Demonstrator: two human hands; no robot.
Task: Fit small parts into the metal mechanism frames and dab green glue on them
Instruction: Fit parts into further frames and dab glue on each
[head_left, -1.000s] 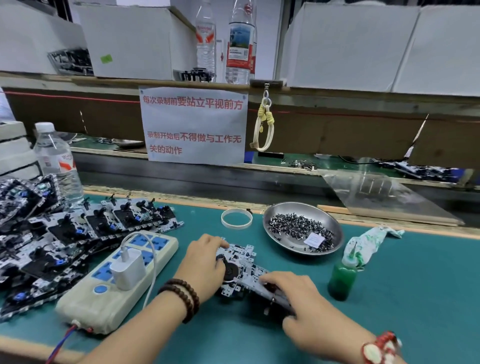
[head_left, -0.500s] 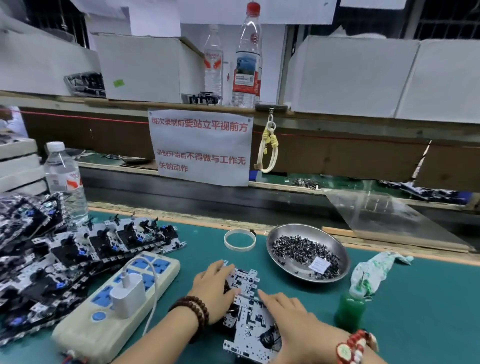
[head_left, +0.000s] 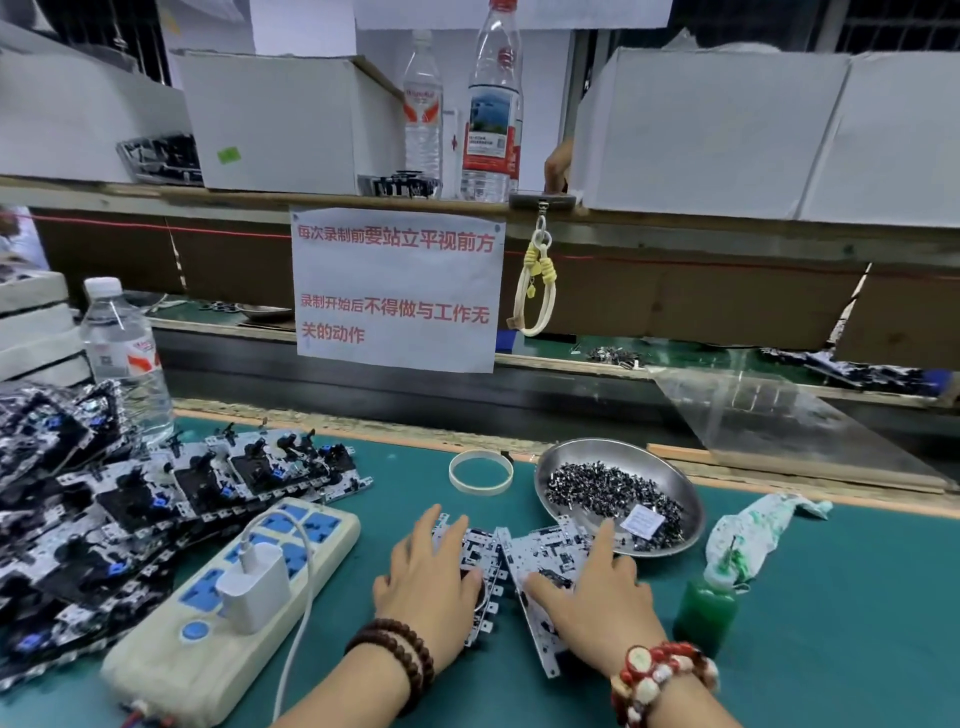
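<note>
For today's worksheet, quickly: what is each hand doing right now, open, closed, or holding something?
Left hand: open, fingers flat on the left metal frame.
Right hand: open, fingers spread, pressing on the tilted right metal frame.

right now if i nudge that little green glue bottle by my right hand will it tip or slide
The green glue bottle stands upright, small and fairly narrow, so a push near its nozzle would probably tip it. The glue-stained rag draped over its top may drag along with it. A low push might slide it on the green mat, though that surface looks grippy.
</note>
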